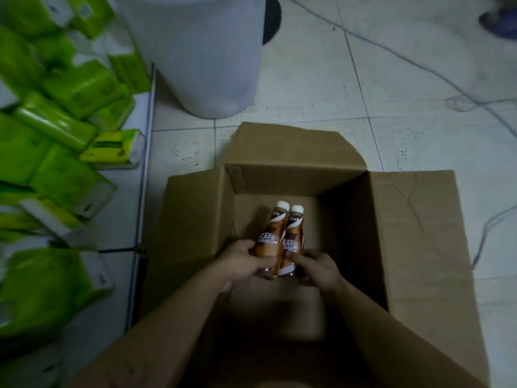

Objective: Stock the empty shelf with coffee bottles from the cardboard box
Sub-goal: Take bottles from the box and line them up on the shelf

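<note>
two coffee bottles [272, 238], one cardboard box [419, 236], one white bin [201, 51], and over ten green packs [56, 127].

A pale tiled floor [307, 93], speckled with dark spots, carries an open cardboard box [419, 247] with its flaps spread flat on the tiles; just beyond the box stands a white bin [201, 57]; thin cables [461, 102] trail across the tiles to the right; along the left edge runs a white shelf board [141, 105], stacked with green packs [70, 85] lying at loose angles.
</note>
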Available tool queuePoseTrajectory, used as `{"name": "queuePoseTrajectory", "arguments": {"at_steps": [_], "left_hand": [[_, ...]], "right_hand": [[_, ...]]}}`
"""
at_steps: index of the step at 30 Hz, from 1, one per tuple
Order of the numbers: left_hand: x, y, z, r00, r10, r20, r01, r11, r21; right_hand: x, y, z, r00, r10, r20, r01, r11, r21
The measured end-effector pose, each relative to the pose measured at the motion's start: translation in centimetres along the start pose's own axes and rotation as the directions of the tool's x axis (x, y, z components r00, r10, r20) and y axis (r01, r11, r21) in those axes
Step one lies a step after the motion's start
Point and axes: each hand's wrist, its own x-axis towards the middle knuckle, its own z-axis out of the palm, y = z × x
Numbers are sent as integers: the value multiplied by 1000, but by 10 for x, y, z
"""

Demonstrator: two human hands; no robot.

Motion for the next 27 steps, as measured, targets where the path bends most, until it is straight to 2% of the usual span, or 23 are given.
{"name": "queuePoseTrajectory", "arguments": {"at_steps": [3,6,10,13,16,20,22,25,27], "left_hand": [[-42,21,-22,990,134,-52,-138,985,-102],[-92,47,-41,946,295,-136,-305,951,-53],[-185,80,-73,818,496,-292,-502,863,59],[-269,103,-100,691,600,-403,-581,793,184],[-362,120,-126,560,689,-459,-615,718,327],[-467,128,-143,278,747,-603,-694,591,412],[-512,130,-150,172,739,-651,-697,558,450],[-571,117,-172,142,742,-655,-634,576,516],[-603,102,-191,134,730,-670,-595,600,535]], "right_hand": [[-38,-20,15,986,-133,102,115,979,168],[-79,-62,29,952,-300,61,269,916,296],[-155,-137,49,852,-524,11,512,836,195],[-221,-189,64,735,-676,43,670,735,107],[-294,-233,86,575,-816,64,815,578,44],[-386,-278,132,373,-926,63,925,376,59],[-426,-296,153,292,-955,44,951,295,91],[-471,-314,179,197,-980,41,973,200,113],[-495,-324,198,134,-986,100,985,144,98]]}}
